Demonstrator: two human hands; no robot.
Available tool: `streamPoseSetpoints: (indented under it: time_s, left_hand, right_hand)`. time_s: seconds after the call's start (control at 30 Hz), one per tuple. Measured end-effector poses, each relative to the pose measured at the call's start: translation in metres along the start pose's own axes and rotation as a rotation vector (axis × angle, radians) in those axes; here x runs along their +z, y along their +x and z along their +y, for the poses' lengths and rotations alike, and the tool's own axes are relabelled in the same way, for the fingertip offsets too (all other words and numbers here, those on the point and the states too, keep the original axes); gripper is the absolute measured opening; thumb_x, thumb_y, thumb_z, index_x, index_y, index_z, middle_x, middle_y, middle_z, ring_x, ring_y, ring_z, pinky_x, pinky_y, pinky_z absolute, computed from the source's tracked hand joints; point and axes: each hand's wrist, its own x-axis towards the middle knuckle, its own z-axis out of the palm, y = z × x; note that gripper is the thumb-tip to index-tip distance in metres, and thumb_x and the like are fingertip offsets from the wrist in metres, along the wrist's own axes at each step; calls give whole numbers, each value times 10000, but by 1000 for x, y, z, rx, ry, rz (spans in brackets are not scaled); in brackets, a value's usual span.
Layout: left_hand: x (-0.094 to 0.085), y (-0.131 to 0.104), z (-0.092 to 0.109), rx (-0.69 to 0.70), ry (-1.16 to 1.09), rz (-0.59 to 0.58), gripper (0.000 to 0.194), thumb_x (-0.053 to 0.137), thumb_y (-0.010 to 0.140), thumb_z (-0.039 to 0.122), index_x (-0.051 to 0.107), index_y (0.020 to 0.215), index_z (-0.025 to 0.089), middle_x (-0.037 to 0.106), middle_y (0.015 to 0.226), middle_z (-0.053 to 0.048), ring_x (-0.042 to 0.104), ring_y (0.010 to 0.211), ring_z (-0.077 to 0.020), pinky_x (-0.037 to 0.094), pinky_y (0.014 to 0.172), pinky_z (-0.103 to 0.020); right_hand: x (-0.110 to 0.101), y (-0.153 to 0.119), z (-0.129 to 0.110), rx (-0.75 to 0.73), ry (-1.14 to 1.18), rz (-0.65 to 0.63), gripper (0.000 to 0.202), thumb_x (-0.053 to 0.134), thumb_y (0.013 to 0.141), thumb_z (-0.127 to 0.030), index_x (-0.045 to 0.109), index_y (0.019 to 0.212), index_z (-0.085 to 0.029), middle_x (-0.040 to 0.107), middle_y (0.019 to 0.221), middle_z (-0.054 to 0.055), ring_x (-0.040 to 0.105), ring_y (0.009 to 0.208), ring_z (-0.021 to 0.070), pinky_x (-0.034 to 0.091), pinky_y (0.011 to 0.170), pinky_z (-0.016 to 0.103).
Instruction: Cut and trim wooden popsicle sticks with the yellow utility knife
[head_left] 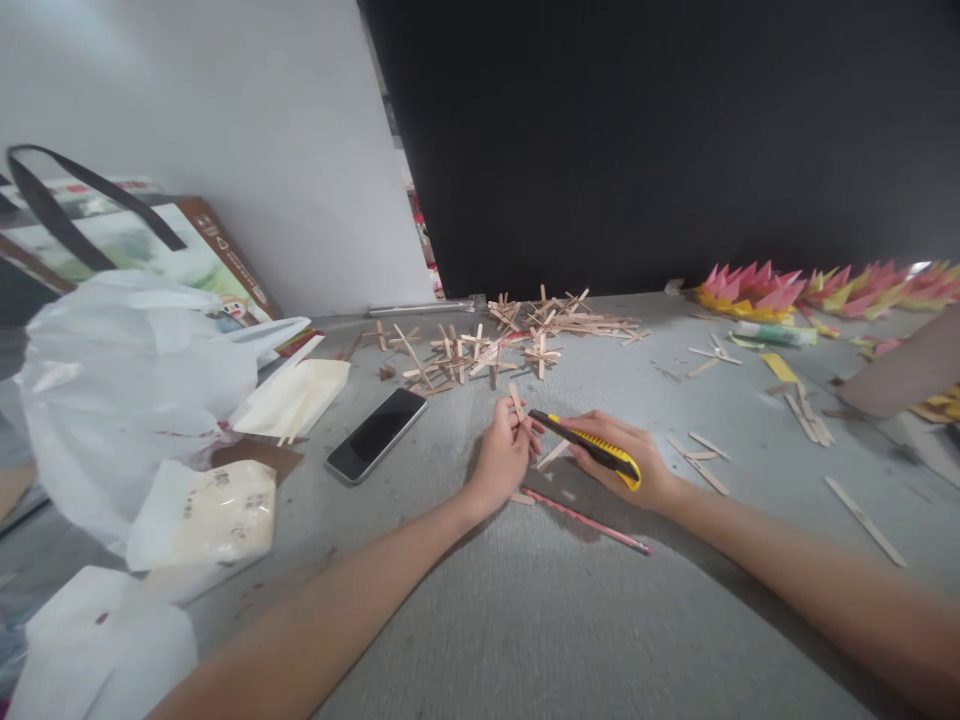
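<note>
Near the middle of the grey table, my left hand (504,450) is closed on a small wooden craft stick (516,402) that points up between the fingers. My right hand (628,455) grips a yellow and black utility knife (600,452), its black front end close to my left fingertips. Whether its blade is out I cannot tell. Another stick piece (553,456) lies by my right fingers. Below the hands rests a pink pencil (589,522), with a short stick end (523,499) beside its tip.
Crossed craft sticks (480,350) are heaped behind my hands. A phone (377,435), a white plastic bag (135,390) and a paper packet (210,515) lie left. Loose sticks (866,520), a glue tube (772,334) and pink-yellow folded paper (750,290) lie right. A black panel (675,140) stands behind.
</note>
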Motion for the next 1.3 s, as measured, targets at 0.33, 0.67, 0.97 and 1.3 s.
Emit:
streamPoseSetpoints:
  time_s: [0.33,0.67,0.97,1.3]
  left_hand:
    - [2,-2,4,-31,-109,-44,425,616,961,479,402,1242,242,624,672,68,624,529,-145,526,571,-262]
    - [3,-3,10,-50,-130,-41,403,648,957,435,420,1220,231,662,745,35,653,581,-144,549,593,-266]
    - [4,-3,11,-45,-125,-52,358,620,967,393,411,1204,226,640,690,56,647,561,-141,552,592,-263]
    - [4,-4,9,-48,-130,-63,468,672,940,489,420,1239,233,666,700,38,678,578,-164,555,585,-269]
  right_hand:
    - [4,-3,2,-33,-28,-22,437,565,1027,-216,546,1452,-313,735,1168,95,748,993,199,608,873,331]
    - [4,-3,3,34,-39,-32,391,550,1044,-276,560,1433,-301,736,1135,99,749,966,209,612,859,336]
    - [5,-3,4,23,-42,-38,403,554,1046,-273,554,1448,-310,731,1101,88,738,929,203,604,832,327]
    - [3,-1,2,2,-11,-65,447,541,1051,-238,522,1494,-297,709,1097,94,727,951,193,596,845,322]
